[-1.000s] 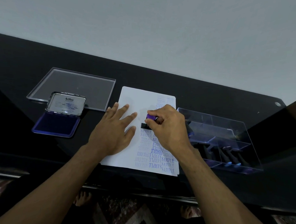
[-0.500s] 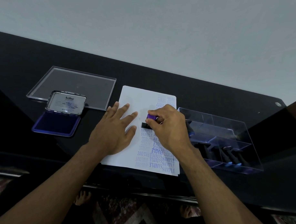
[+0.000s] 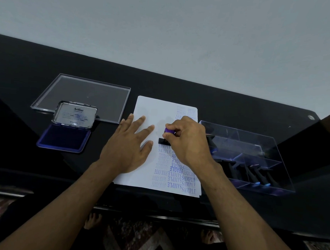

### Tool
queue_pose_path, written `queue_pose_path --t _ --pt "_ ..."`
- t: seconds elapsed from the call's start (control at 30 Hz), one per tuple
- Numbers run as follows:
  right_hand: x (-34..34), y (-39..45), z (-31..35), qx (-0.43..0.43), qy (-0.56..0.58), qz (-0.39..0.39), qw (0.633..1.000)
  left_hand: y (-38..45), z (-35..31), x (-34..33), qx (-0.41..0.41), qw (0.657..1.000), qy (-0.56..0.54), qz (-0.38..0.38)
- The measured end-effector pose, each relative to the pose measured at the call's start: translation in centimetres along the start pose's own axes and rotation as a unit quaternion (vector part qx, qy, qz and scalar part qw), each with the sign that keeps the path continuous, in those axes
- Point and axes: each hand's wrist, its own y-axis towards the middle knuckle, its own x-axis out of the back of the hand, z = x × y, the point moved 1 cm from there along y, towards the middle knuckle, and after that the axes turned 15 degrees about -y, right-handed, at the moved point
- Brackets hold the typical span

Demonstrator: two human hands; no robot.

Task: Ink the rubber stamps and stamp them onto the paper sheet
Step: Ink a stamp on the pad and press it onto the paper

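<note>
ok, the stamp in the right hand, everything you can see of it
The stamp has a black rectangular base, flat on the white paper sheet near its middle, and a purple knob on top. It stands roughly upright. The right hand pinches the knob with thumb and fingertips and hides the stamp's right side. Its base sits just above a column of blue SAMPLE prints. The left hand, flat on the sheet, lies beside it without touching. Looks like plastic; its face is hidden.

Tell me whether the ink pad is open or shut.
Open. The ink pad's lid is swung up and back, leaving the blue pad bare.
</note>
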Motion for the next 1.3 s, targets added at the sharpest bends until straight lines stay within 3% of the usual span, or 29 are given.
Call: queue_pose_path --t 1.3 --pt "-0.63 0.74 0.36 0.012 -0.04 0.012 0.999 -0.13 0.2 -0.24 -0.011 1.0 0.007 -0.008"
